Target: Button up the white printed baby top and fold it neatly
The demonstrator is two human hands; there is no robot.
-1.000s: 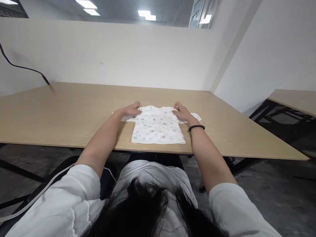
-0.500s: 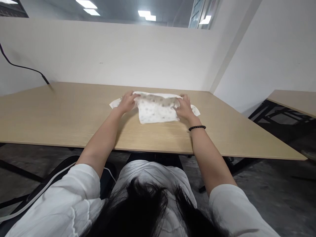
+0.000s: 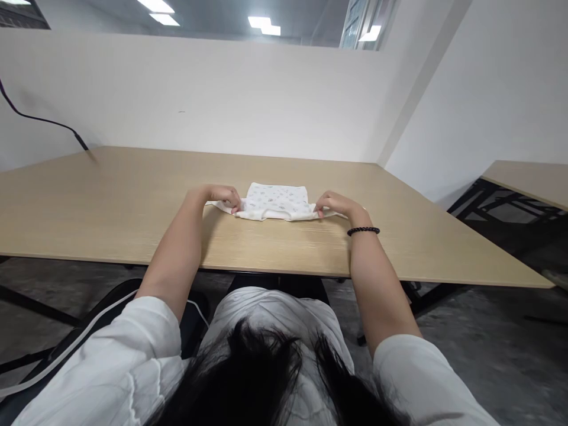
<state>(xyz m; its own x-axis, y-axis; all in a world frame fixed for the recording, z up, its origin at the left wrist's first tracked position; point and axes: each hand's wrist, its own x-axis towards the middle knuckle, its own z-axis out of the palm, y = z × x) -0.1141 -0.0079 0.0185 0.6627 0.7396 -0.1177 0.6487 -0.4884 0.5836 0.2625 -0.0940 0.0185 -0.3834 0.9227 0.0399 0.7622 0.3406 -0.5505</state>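
Note:
A small white shirt [image 3: 277, 197] with a fine printed pattern lies on the wooden table in front of me. Its neckline is toward me, and its body reaches away toward the wall. The sleeves spread out to both sides, partly under my hands. My left hand [image 3: 225, 196] pinches the shirt near its left shoulder, fingers pointing down. At the right shoulder my right hand [image 3: 332, 203] grips the cloth between thumb and fingers; a black beaded bracelet [image 3: 363, 231] is on that wrist.
The wooden table [image 3: 133, 207] ends at a white partition [image 3: 222, 100] at the back. A black cable [image 3: 48, 122] hangs down at the far left. Another table [image 3: 528, 180] stands to the right.
The shirt has come down flat on the table, its body now on the far side and its neckline toward me. Both hands have moved nearer to me and lower, still holding it.

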